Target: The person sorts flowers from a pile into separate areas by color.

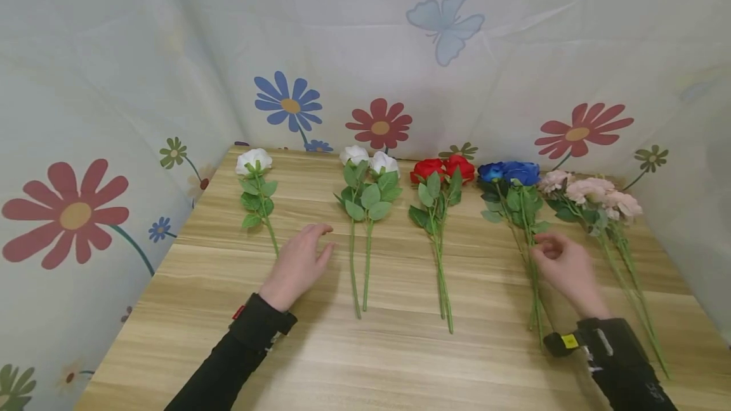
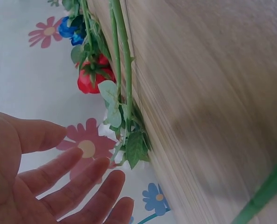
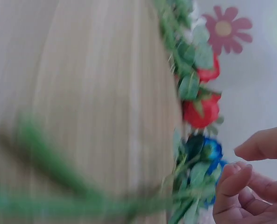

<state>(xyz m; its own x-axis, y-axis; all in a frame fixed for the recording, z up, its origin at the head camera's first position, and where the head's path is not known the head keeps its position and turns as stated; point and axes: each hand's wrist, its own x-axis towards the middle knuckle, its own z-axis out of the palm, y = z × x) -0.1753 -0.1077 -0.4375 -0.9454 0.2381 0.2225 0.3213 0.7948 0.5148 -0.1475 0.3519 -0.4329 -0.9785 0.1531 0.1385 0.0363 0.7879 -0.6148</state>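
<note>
My left hand (image 1: 298,265) hovers over the table between a single white rose (image 1: 254,162) and a pair of white roses (image 1: 370,160). Its fingers are relaxed and hold nothing; in the head view it hides the single rose's lower stem. Beside the stems of the blue roses (image 1: 510,173) is my right hand (image 1: 565,271). In the right wrist view, its fingers (image 3: 236,184) bend loosely, with the thumb apart from them and nothing between. Whether it touches a blue rose stem, I cannot tell. Red roses (image 1: 442,169) lie between the white pair and the blue ones.
Pale pink flowers (image 1: 596,192) on long stems lie at the right end of the row. All the flowers rest on a wood-grain table (image 1: 365,366), heads toward the back edge. A patterned cloth (image 1: 342,37) hangs behind and along both sides.
</note>
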